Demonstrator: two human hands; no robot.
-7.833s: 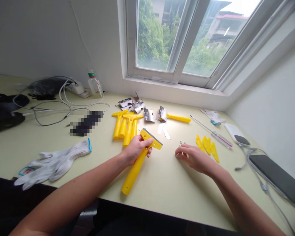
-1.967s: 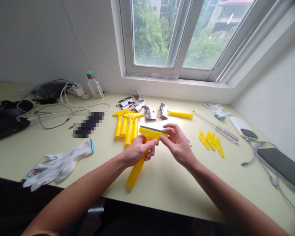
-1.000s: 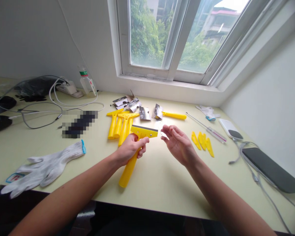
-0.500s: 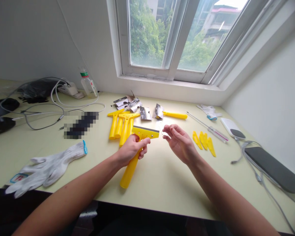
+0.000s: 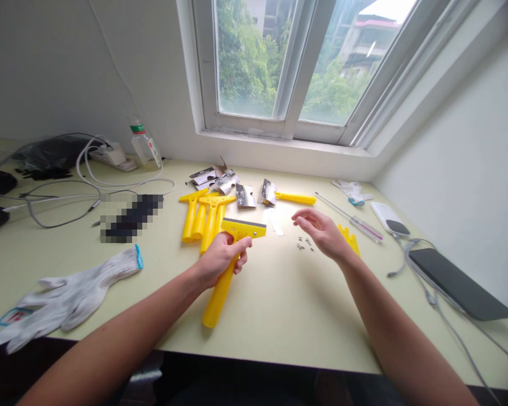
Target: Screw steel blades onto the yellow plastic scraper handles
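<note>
My left hand (image 5: 224, 254) is closed round the neck of a yellow scraper (image 5: 220, 293), its thumb laid across the head. The scraper's blade edge points away from me, and a screw shows at the right of its head. My right hand (image 5: 319, 231) hovers to the right of it, fingers loosely bent and apart, with nothing visible in them. Just left of and below those fingers lie several small screws (image 5: 305, 243). Beyond the held scraper lie flat pale blades (image 5: 275, 221). Several yellow scraper handles (image 5: 211, 223) rest behind my left hand.
Yellow plastic covers (image 5: 354, 241) lie partly hidden behind my right hand. A screwdriver (image 5: 366, 228) is to the right. Folded card packages (image 5: 245, 196) sit near the window. A work glove (image 5: 80, 293) lies at left, a bottle (image 5: 146, 149) behind, and a dark power bank (image 5: 459, 282) at right.
My right hand has moved right, away from the scraper head, and its fingers have loosened. The small screws now show. My left hand keeps its hold; the view has shifted slightly.
</note>
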